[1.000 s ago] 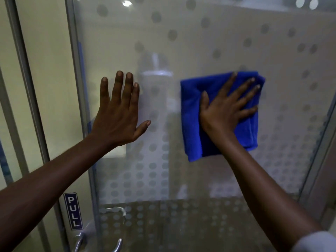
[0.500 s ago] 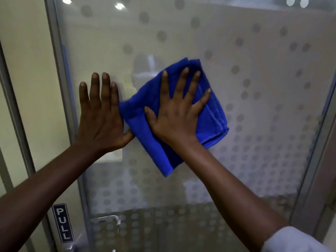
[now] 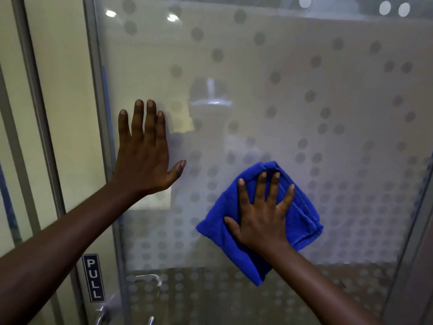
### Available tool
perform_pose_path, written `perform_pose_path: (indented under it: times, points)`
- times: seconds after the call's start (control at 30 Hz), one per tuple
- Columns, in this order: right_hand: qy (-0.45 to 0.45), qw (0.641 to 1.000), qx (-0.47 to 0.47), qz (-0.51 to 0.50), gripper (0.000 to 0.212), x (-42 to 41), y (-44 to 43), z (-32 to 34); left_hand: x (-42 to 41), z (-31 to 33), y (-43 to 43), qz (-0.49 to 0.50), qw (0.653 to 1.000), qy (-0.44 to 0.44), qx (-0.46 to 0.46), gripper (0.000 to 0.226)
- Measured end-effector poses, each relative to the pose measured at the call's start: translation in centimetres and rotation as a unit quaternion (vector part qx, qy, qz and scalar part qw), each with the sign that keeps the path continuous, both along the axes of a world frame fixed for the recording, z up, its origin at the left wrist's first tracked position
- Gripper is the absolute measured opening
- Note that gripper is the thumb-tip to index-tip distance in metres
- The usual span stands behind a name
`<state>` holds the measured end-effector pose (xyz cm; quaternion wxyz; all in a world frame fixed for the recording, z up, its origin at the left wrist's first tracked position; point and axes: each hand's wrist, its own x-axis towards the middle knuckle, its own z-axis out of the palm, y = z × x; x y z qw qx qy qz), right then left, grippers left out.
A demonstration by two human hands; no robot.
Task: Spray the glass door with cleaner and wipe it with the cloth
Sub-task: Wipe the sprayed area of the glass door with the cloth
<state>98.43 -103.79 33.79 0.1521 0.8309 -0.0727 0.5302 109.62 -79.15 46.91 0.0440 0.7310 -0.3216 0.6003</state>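
One glass door (image 3: 304, 90), one blue cloth (image 3: 302, 221) under flat right hand (image 3: 260, 221), left hand (image 3: 143, 158) flat, both grips wide

Bright royal blue, that's the cloth (image 3: 302, 221), one solid colour, no print on it, a slightly darker blue in its folds. Behind it the glass door (image 3: 293, 90) reads milky grey-white, scattered with round grey dots: sparse above the cloth, packed in tight rows level with it and below. Lower still the glass darkens to a brownish grey band, dots running on. Left of the cloth, the door frame (image 3: 98, 113) is dull silver-grey. Down-left of the cloth, the PULL sign (image 3: 93, 277) shows white letters on dark navy. Far left, the wall (image 3: 65, 90) is pale cream.
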Motion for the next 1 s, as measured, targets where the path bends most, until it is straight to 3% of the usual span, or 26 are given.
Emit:
perform_pose_path:
  times: [0.23, 0.53, 0.77, 1.0]
  points:
    - [-0.010, 0.990, 0.128, -0.051, 0.096, -2.2, -3.2, 3.3, -0.2, 0.0, 0.0, -0.001, 1.000, 0.004, 0.001, 0.103]
    - [-0.096, 0.958, 0.260, -0.072, 0.090, -1.7, -1.9, 16.3, -0.3, 0.0, -0.2, 0.001, 1.000, 0.014, 0.000, 0.104]
    - [-0.079, 0.987, 0.133, -0.029, 0.090, 2.0, 6.4, 20.1, -0.3, -0.1, -0.2, 0.000, 1.000, 0.021, -0.008, 0.108]
    - [-0.017, 1.000, 0.013, 0.017, 0.091, 2.1, 6.5, 12.6, -0.2, 0.0, 0.0, -0.008, 1.000, 0.023, 0.004, 0.114]
